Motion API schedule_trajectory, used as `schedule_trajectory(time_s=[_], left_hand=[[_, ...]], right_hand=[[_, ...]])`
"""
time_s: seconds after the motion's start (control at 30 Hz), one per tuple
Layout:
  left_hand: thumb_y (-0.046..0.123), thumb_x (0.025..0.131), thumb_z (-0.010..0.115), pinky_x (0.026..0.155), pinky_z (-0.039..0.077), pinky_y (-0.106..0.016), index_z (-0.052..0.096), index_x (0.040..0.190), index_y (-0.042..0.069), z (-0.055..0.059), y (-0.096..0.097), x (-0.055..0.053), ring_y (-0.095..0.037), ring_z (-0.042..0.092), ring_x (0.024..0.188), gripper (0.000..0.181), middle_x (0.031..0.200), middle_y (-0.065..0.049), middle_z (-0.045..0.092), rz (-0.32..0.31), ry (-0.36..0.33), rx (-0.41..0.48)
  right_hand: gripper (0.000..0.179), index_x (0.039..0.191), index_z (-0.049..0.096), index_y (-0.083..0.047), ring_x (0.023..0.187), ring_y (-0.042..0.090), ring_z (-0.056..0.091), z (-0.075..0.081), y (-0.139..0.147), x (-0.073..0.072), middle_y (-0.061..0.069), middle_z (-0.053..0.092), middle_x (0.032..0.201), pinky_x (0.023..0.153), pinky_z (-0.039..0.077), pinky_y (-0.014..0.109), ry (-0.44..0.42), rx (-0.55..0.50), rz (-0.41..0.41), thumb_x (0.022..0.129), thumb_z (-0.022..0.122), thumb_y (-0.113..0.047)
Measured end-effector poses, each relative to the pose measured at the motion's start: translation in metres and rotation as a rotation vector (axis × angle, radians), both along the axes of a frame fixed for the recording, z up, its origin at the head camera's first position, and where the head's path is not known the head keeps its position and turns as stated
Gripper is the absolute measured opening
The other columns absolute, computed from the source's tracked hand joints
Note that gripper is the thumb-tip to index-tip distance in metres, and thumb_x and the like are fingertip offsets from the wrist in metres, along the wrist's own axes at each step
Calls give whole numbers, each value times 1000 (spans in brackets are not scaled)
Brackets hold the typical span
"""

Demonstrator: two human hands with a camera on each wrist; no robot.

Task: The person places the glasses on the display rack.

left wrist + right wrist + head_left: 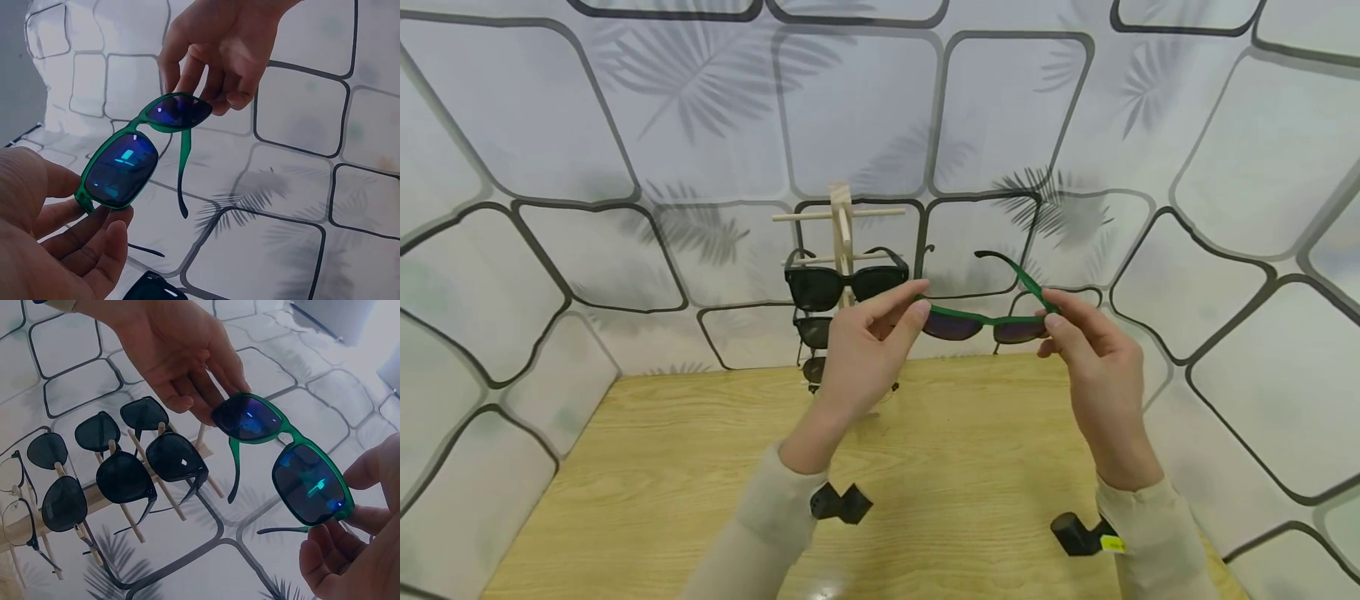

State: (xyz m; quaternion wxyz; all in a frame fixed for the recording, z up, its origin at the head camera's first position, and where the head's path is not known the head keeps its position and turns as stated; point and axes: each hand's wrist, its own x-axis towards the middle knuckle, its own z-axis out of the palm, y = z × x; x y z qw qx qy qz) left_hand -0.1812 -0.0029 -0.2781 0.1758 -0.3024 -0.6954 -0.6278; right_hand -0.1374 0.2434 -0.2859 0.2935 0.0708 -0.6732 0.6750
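Observation:
Both hands hold up a pair of green-framed sunglasses [952, 325] with blue-purple mirrored lenses. The left hand [867, 354] pinches one outer corner of the frame between thumb and fingers. At the opposite corner, by the hinge, the right hand [1101, 375] pinches the frame the same way. The temples are unfolded and point away toward the backdrop; their tips are dark. In the right wrist view the lenses [309, 484] face the camera. Left of the sunglasses, partly behind the left hand, stands a wooden eyewear rack [841, 204] with crosswise pegs.
Black sunglasses [816, 289] hang on the rack, with more dark pairs below. Thin-framed clear glasses [19, 522] sit at the rack's lower end. The rack stands at the back of a wood-grain table [700, 467], before a patterned backdrop [857, 108] that also rises at both sides.

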Motion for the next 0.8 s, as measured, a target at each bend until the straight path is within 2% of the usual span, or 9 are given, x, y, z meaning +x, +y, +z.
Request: schedule_trajectory(time_s=[0.17,0.33,0.43,0.57,0.73,0.8], left_hand=[[16,105,67,55,42,-24,72,136,7,8,-10,0,-9,54,57,33,95,-14,80,39,42,-7],[15,105,68,55,39,-23,73,135,7,16,-18,-1,-9,58,66,32,117,-12,79,69,72,13],[13,104,68,60,45,-22,73,134,6,21,-24,-2,-7,66,79,31,128,-12,76,80,82,32],[11,104,68,62,46,-21,74,133,5,27,-32,-3,-5,69,85,30,119,-14,79,110,89,48],[8,104,66,58,42,-21,74,132,3,35,-45,-4,-7,57,67,29,99,-20,79,141,103,58],[8,104,66,60,46,-20,74,131,2,37,-50,-4,-6,58,66,29,96,-21,78,159,110,61]], right_hand=[[29,130,73,1,72,17,67,8,-9,-4,1,75,102,77,57,24,30,9,16,104,67,-11],[29,130,73,-1,72,17,66,18,-18,-10,0,75,101,78,57,24,54,15,45,104,67,-12],[28,130,74,-2,71,17,66,23,-24,-14,-1,76,97,77,57,24,69,22,57,104,67,-12],[27,129,75,-6,70,15,65,30,-32,-20,-4,76,94,76,56,24,87,73,44,104,67,-13],[27,129,75,-7,71,16,62,36,-44,-31,-4,72,93,75,55,25,113,97,73,104,66,-13],[27,129,75,-6,71,17,62,38,-49,-36,-5,72,93,75,55,26,122,102,94,104,66,-13]])
